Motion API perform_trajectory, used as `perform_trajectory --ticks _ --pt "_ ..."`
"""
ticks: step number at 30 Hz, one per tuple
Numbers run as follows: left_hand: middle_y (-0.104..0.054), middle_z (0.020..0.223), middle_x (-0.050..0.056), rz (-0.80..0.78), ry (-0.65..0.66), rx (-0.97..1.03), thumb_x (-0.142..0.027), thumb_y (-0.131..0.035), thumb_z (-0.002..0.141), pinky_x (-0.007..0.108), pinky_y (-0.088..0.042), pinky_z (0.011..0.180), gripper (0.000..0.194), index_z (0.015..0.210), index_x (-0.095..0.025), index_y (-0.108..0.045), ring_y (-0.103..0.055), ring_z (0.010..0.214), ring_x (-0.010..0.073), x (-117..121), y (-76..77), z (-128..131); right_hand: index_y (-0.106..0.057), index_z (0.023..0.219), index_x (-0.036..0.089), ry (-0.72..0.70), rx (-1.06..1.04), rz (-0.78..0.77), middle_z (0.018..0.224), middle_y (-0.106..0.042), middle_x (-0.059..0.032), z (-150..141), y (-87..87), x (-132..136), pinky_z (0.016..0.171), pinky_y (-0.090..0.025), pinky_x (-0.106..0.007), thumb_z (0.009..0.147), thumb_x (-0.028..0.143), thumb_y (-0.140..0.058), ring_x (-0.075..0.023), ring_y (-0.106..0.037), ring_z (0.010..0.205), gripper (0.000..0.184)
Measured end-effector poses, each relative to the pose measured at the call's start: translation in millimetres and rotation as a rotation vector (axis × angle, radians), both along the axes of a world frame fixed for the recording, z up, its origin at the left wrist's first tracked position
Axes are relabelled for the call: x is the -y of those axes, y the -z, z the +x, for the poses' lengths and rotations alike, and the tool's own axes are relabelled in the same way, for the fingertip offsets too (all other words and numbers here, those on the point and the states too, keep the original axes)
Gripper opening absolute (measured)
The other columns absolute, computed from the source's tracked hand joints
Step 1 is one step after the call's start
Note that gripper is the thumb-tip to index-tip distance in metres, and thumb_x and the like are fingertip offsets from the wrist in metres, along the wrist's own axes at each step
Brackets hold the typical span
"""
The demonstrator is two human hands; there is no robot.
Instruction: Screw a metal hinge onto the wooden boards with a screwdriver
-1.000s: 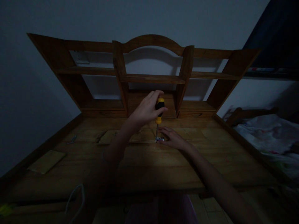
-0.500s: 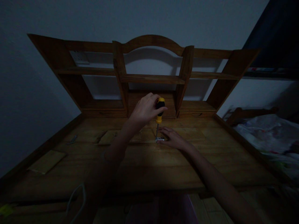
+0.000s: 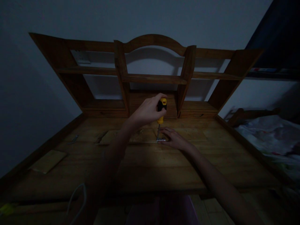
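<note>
My left hand (image 3: 150, 109) is wrapped round the yellow and black handle of a screwdriver (image 3: 160, 119). The shaft points down, slightly tilted, and its tip meets the left end of a small metal bracket (image 3: 161, 140). From the right, my right hand (image 3: 174, 139) pinches that bracket, thumb at the near side and fingers behind it. Under the bracket lies a thin wooden board (image 3: 144, 137) along the desk top, with a rough, splintered left end. Part of the board is hidden behind my left forearm.
The wooden desk (image 3: 150, 168) carries a shelf unit (image 3: 153, 79) along the wall. At left lie a loose wood piece (image 3: 48, 161) and another small metal part (image 3: 74, 139). A pale loop of cord (image 3: 77, 197) hangs at lower left. Plastic bags (image 3: 269, 131) lie beyond the right edge.
My left hand has shifted its grip on the screwdriver, with the fingers turned further over the handle's top. The right hand and the bracket stay in place.
</note>
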State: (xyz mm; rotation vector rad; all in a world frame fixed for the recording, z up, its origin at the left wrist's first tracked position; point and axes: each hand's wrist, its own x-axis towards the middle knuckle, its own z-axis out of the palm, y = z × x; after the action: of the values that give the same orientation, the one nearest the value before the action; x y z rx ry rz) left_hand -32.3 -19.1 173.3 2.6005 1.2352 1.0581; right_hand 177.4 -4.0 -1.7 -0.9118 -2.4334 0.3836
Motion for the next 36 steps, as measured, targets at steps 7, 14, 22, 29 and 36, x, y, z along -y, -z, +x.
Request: perform_trajectory --ticks 7,14,22,29,36 --pt "-0.061 0.105 0.008 0.161 -0.204 -0.031 -0.048 -0.068 0.086 0.035 -0.047 0.088 0.038 0.110 -0.019 -0.062 -0.060 0.098 0.0232 -6.5 8.7 3.9 -0.056 0.136 0.024 -0.008 0.012 0.011 0.141 -0.057 -0.0117 0.2 1.1 -1.7 0.111 -0.043 -0.047 0.087 0.051 -0.070 -0.0280 -0.053 0.131 0.058" --pt "-0.065 0.097 0.004 0.086 -0.143 0.022 -0.044 -0.076 0.081 0.032 -0.048 0.082 0.048 0.120 -0.020 -0.061 -0.062 0.087 0.0192 -5.0 1.3 1.0 -0.057 0.135 0.025 -0.009 -0.005 0.008 0.141 -0.057 -0.0113 0.1 -0.8 -0.1 0.111 -0.043 -0.047 0.087 0.048 -0.071 -0.0278 -0.053 0.131 0.056" --pt "-0.070 0.108 0.005 -0.070 0.079 0.150 -0.034 -0.072 0.081 0.029 -0.054 0.079 0.050 0.128 -0.023 -0.057 -0.069 0.087 0.0169 -8.1 2.8 -11.5 -0.056 0.136 0.026 -0.011 -0.004 0.004 0.141 -0.057 -0.0107 -0.4 0.2 -1.3 0.111 -0.042 -0.046 0.086 0.049 -0.071 -0.0273 -0.053 0.131 0.057" --pt "-0.067 0.108 0.004 -0.045 0.099 0.063 -0.034 -0.063 0.087 0.030 -0.052 0.084 0.044 0.128 -0.022 -0.055 -0.067 0.090 0.0168 -7.4 2.9 -8.3 -0.057 0.135 0.023 -0.003 0.012 0.014 0.140 -0.057 -0.0116 -0.9 -0.5 -1.1 0.112 -0.041 -0.046 0.087 0.052 -0.069 -0.0273 -0.052 0.132 0.058" --pt "-0.058 0.109 0.008 0.132 -0.145 -0.083 -0.049 -0.066 0.087 0.035 -0.048 0.086 0.043 0.120 -0.022 -0.058 -0.061 0.097 0.0233 -6.6 6.1 -0.4 -0.056 0.135 0.025 -0.012 0.013 0.006 0.140 -0.057 -0.0108 -0.7 -1.5 -0.4 0.111 -0.043 -0.044 0.088 0.050 -0.069 -0.0261 -0.054 0.130 0.055"
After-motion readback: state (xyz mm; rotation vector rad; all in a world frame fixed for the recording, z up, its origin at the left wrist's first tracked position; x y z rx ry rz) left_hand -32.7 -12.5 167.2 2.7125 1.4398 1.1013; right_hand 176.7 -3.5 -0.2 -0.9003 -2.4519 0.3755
